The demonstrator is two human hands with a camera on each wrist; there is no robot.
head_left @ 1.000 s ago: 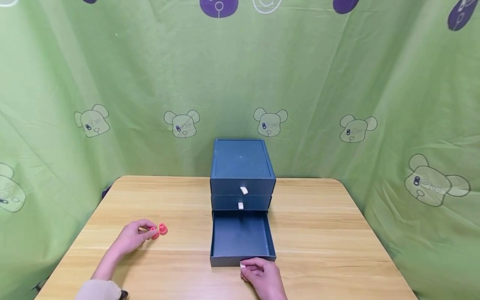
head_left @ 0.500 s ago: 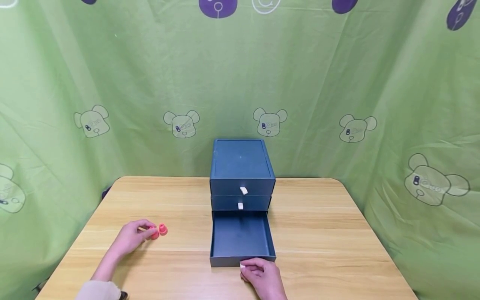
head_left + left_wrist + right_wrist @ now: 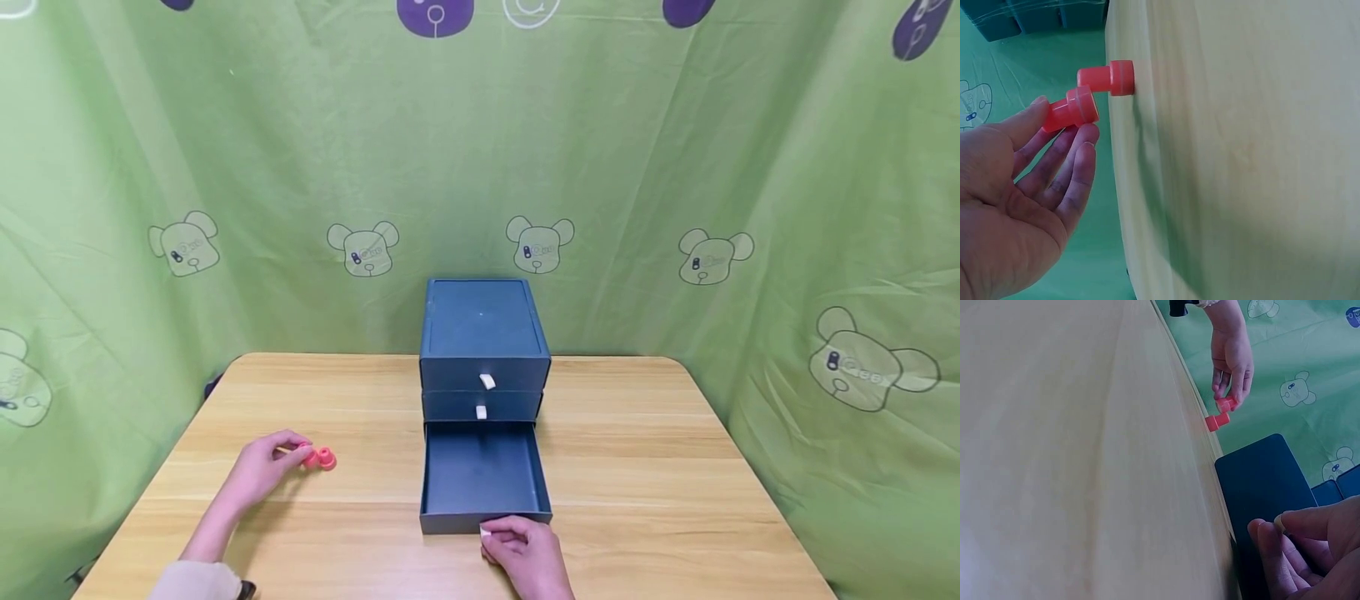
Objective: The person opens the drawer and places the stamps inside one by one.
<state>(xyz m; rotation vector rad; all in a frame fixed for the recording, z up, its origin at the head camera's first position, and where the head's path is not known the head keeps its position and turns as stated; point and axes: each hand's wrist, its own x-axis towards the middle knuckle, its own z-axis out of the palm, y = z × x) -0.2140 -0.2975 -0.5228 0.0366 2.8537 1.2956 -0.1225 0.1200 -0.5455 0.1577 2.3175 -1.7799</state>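
My left hand (image 3: pixel 262 471) pinches a small red stepped cylinder (image 3: pixel 1071 110) between thumb and fingers. In the left wrist view, that cylinder is tilted and its wide base is off the tabletop. A matching red stepped cylinder (image 3: pixel 326 459) stands upright right beside it on the table. At the front centre, my right hand (image 3: pixel 528 554) pinches the white pull tab (image 3: pixel 485 529) of the bottom drawer (image 3: pixel 483 479) with thumb and fingertips. This blue drawer is pulled out and holds nothing. The right fingers partly cover its tab.
Above the pulled-out drawer, the blue drawer cabinet (image 3: pixel 483 321) has two more drawers, both pushed in, with white tabs (image 3: pixel 487 382). It stands at the back middle of the wooden table (image 3: pixel 637 467). Green bear-print cloth (image 3: pixel 480 150) surrounds the table.
My left hand has moved slightly up and away from me, raising the pinched red cylinder off the table. The right hand and the drawer have stayed in place.
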